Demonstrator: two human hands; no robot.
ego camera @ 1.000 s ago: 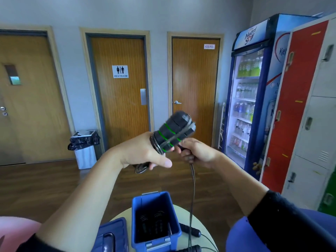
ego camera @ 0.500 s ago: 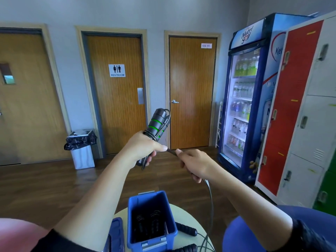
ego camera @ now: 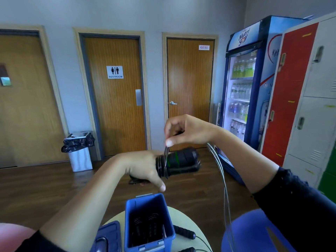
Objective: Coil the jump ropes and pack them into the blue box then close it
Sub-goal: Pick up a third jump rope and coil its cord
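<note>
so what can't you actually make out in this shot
All in the head view:
- Jump rope handles: motion blurred; near ends hidden inside the left hand.
- Cord: its lower end runs out of view at the bottom edge.
- Blue box: dark inside, so the coils there can't be counted.
- Lid: cut off by the bottom edge.
- Right hand: fingers cover where it pinches the cord.

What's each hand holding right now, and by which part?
Left hand grips the black jump-rope handles with green stripes at their near end. Right hand pinches the thin grey rope cable just above the coils.
</note>
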